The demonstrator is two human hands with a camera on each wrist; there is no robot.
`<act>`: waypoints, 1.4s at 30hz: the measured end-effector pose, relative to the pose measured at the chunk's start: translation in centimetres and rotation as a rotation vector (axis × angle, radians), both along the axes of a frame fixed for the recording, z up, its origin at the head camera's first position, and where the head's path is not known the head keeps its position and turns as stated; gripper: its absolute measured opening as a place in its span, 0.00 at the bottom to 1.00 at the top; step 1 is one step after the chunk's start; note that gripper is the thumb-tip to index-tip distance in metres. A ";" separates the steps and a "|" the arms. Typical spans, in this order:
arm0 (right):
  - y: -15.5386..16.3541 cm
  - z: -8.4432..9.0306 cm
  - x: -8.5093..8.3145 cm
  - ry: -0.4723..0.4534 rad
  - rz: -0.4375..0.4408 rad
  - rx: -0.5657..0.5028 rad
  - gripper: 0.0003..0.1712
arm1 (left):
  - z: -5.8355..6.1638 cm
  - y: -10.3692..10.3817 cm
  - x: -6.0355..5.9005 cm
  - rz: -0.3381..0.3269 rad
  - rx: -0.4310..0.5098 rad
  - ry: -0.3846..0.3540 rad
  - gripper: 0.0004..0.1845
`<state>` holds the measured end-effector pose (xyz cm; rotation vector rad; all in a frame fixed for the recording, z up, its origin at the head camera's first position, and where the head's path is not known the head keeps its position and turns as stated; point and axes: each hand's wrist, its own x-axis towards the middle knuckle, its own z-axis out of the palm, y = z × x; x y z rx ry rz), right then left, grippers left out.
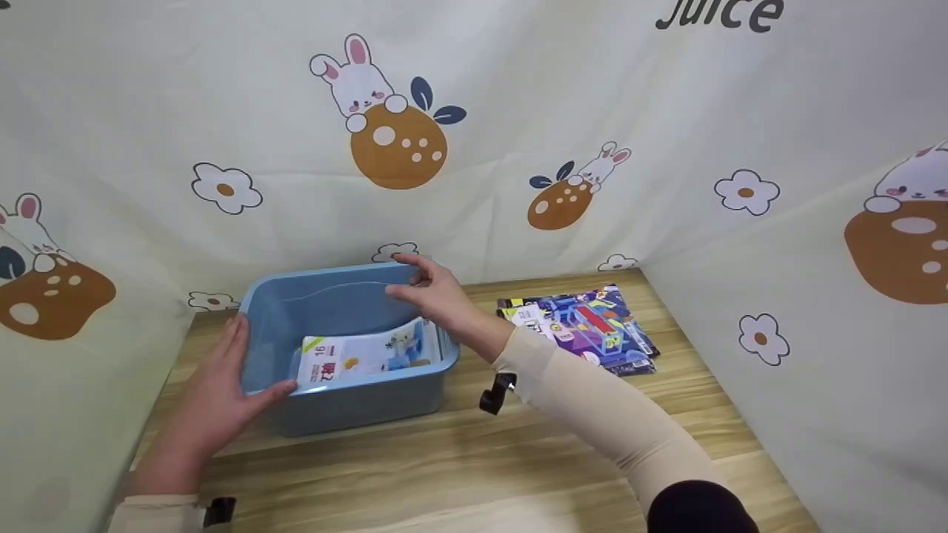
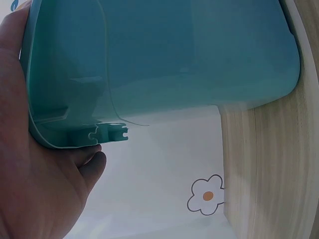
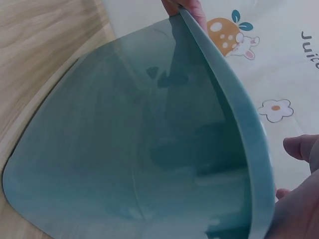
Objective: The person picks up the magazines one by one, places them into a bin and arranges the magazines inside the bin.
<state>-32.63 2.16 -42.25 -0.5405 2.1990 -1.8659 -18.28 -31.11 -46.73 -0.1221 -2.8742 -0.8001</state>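
Observation:
A blue plastic bin stands on the wooden table. Inside it lies a white-covered booklet with a red title and a picture, above other paper edges at the right. My left hand grips the bin's left side, thumb over the near rim and fingers along the outer wall; the left wrist view shows this hand around the bin's corner. At the far right corner is my right hand, thumb and forefinger spread apart by the rim. In the right wrist view its thumb stands off the rim.
Several colourful booklets lie in an overlapping pile on the table, right of the bin. Behind and at both sides hangs a pale cloth printed with rabbits and flowers. Bare wood shows in front of the bin.

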 end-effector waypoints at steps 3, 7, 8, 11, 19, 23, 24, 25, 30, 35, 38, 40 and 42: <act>0.6 0.2 -0.2 -0.020 0.008 0.001 0.36 | 0.0 0.0 0.0 0.002 0.000 -0.004 0.71; 1.5 0.5 -0.4 -0.008 0.014 -0.003 0.35 | -0.1 0.0 -0.1 0.009 -0.008 -0.011 0.71; 1.9 0.5 -0.5 -0.001 0.015 -0.005 0.34 | -0.1 0.0 -0.1 0.012 -0.010 -0.015 0.71; 3.1 0.5 -0.8 0.025 0.016 -0.004 0.32 | -0.1 0.1 -0.1 0.014 -0.014 -0.020 0.71; 8.7 -0.8 -2.3 0.168 -0.030 0.114 0.28 | -0.2 0.1 -0.1 0.018 -0.025 -0.016 0.71; 12.7 -1.9 -3.3 0.231 -0.036 0.183 0.30 | -0.2 0.1 -0.1 0.018 -0.028 -0.020 0.71; 13.7 -2.1 -3.5 0.243 -0.029 0.199 0.31 | -0.2 0.1 -0.1 0.019 -0.029 -0.022 0.71; 14.7 -2.4 -3.6 0.247 -0.030 0.221 0.32 | -0.2 0.1 -0.1 0.019 -0.031 -0.023 0.71; 19.3 -3.8 -4.0 0.285 -0.026 0.373 0.38 | -0.3 0.2 -0.1 0.020 -0.039 -0.018 0.71; 23.3 -5.6 -4.2 0.274 -0.041 0.489 0.43 | -0.3 0.3 0.0 0.023 -0.042 -0.030 0.72; 25.3 -6.6 -4.4 0.265 -0.061 0.521 0.46 | -0.3 0.3 0.0 0.022 -0.040 -0.027 0.71; 26.4 -7.1 -4.5 0.263 -0.072 0.533 0.47 | -0.3 0.2 0.0 0.023 -0.041 -0.027 0.71; 27.4 -7.5 -4.5 0.265 -0.084 0.545 0.48 | -0.2 0.2 0.0 0.023 -0.041 -0.026 0.71</act>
